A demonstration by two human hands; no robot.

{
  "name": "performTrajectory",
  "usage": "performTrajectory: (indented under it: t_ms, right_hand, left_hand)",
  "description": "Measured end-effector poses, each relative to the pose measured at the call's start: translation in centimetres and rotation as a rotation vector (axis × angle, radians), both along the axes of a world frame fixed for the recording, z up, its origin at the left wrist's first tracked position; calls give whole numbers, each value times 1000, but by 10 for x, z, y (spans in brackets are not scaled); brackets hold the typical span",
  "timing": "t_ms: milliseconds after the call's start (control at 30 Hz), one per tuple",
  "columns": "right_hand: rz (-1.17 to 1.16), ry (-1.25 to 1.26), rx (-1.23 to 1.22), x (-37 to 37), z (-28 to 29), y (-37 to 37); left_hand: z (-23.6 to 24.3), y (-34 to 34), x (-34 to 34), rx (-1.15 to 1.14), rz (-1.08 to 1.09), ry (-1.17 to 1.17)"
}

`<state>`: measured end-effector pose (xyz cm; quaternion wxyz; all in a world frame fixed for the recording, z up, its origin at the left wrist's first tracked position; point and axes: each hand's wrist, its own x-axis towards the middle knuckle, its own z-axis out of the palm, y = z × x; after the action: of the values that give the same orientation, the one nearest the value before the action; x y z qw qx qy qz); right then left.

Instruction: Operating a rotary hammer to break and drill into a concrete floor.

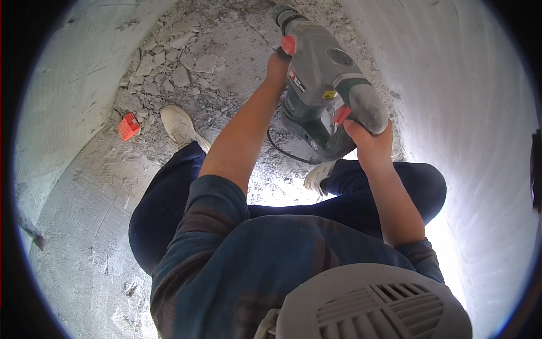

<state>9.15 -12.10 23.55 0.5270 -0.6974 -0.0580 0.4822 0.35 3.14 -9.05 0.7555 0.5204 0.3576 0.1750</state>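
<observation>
A grey-green rotary hammer (pixel 324 62) is held out in front of me over the broken floor, its chuck end (pixel 287 16) pointing up and away. My left hand (pixel 277 69) is closed at its front left side, by a red part; the fingers are mostly hidden behind the tool body. At the rear handle (pixel 339 144), my right hand (pixel 372 142) is wrapped around the grip with the thumb on top, just beside the red trigger (pixel 341 114). A dark power cord (pixel 285 153) curves down under the tool. Whatever bit it carries is out of view.
Broken chips of plaster or concrete (pixel 180 76) cover the floor ahead. A small red box-like piece (pixel 129 126) lies left of my shoe (pixel 179 125). Pale walls rise at the left (pixel 73 73) and right (pixel 451 85). A white vented piece (pixel 375 305) fills the lower edge.
</observation>
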Motion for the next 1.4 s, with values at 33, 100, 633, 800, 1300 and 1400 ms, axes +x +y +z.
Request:
performTrajectory:
  t_ms: [33,100,633,800,1300,1400]
  right_hand:
    - [-8,-11,13,2,3,-1]
    - [35,-28,-6,2,12,-4]
    - [65,-73,-145,-69,-38,-64]
    - [-36,11,-155,-27,-4,-54]
    - [99,-267,-359,-45,11,-54]
    - [-23,-197,-410,-65,0,-57]
  left_hand:
    - [8,0,0,-47,-46,27]
    - [26,-10,1,-85,-83,53]
    - [-22,-15,-53,-37,-328,-46]
    - [31,121,-61,407,-930,615]
    - [42,270,-63,1516,-893,979]
    - [55,286,-23,1663,-776,701]
